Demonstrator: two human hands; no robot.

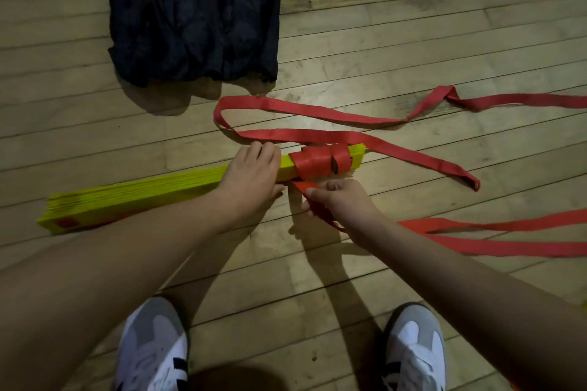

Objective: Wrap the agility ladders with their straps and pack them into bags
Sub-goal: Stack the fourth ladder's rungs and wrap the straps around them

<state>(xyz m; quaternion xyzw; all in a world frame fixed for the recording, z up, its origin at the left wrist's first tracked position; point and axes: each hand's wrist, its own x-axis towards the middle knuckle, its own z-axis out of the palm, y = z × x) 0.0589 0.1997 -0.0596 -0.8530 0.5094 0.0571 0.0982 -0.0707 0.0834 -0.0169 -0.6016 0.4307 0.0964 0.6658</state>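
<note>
A stack of yellow-green ladder rungs [133, 197] lies flat on the wooden floor. Its red strap [317, 162] is wound several turns round the right end of the stack. My left hand [251, 174] grips the stack just left of the wound part, fingers curled over its far edge. My right hand [336, 203] pinches the strap at the near side of the stack and holds it taut. The loose strap [349, 133] trails in loops across the floor to the right. Two dark bags [190, 13] lie flat on the floor beyond the stack.
My two grey-and-white shoes [152, 349] stand on the floor below my arms. More red strap [508, 232] runs off the right edge of the view. Bare wooden boards surround the stack.
</note>
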